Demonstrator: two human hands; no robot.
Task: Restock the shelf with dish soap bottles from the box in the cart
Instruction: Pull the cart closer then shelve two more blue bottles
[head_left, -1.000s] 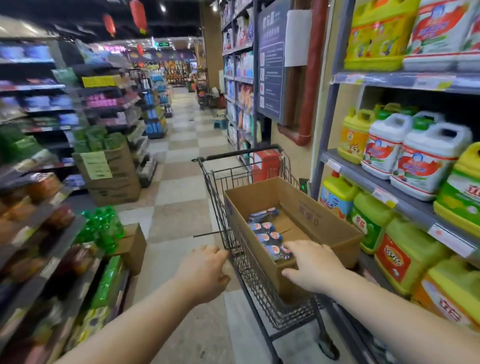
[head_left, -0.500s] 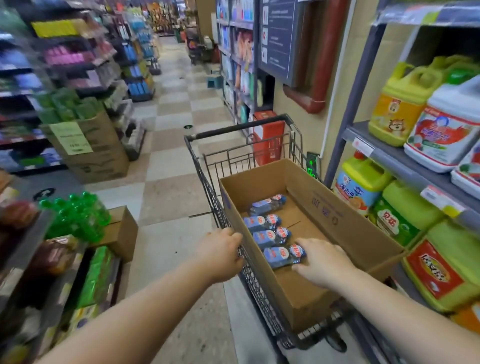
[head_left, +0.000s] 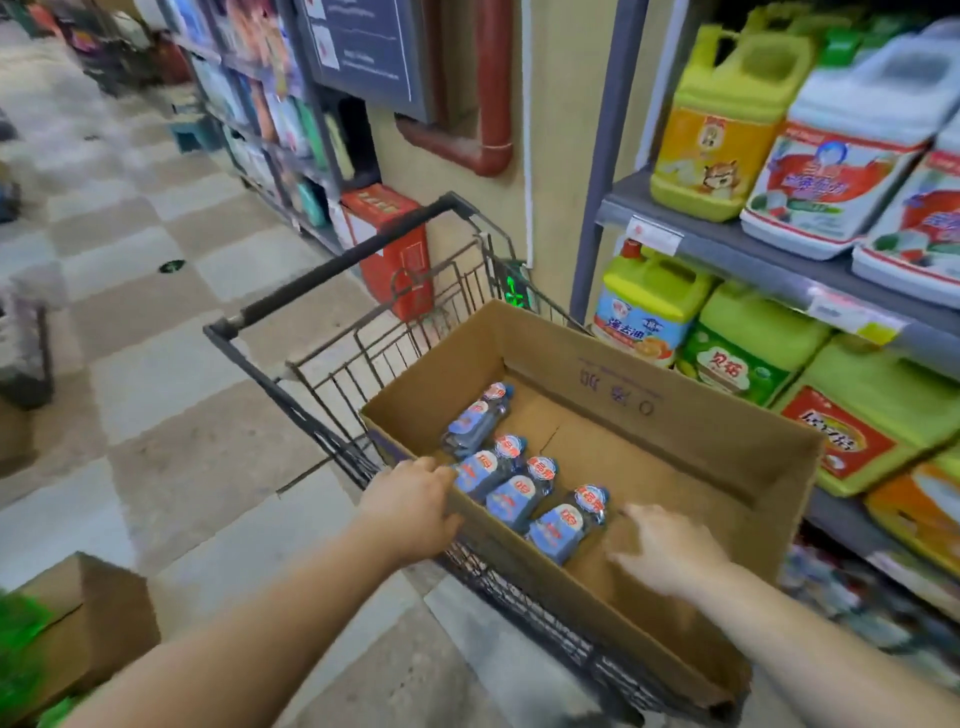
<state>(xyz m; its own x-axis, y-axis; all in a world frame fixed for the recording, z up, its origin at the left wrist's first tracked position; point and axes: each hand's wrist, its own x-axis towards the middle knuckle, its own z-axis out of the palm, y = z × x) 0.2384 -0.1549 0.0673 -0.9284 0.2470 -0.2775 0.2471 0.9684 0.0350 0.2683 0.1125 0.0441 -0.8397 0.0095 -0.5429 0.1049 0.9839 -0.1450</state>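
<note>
An open cardboard box (head_left: 701, 415) sits in a black wire cart (head_left: 363, 364). Several small blue dish soap bottles (head_left: 514, 493) with red and white labels lie flat along the box's left side. My left hand (head_left: 415, 504) grips the box's near left rim, next to the bottles. Inside the box, my right hand (head_left: 670, 551) hovers with fingers spread, just right of the nearest bottle (head_left: 566, 525), holding nothing. On the right stands the grey shelf (head_left: 727, 244).
Large yellow, white and green detergent jugs (head_left: 727, 119) fill the shelf on the right. A red carton (head_left: 395, 249) stands beyond the cart by the wall. A brown box (head_left: 88, 623) sits on the tiled floor at lower left. The aisle runs away to the upper left.
The view has tilted down and closer to the cart. My right hand moved off the nearest bottle to its right, deeper in the box. My left hand shifted onto the box rim.
</note>
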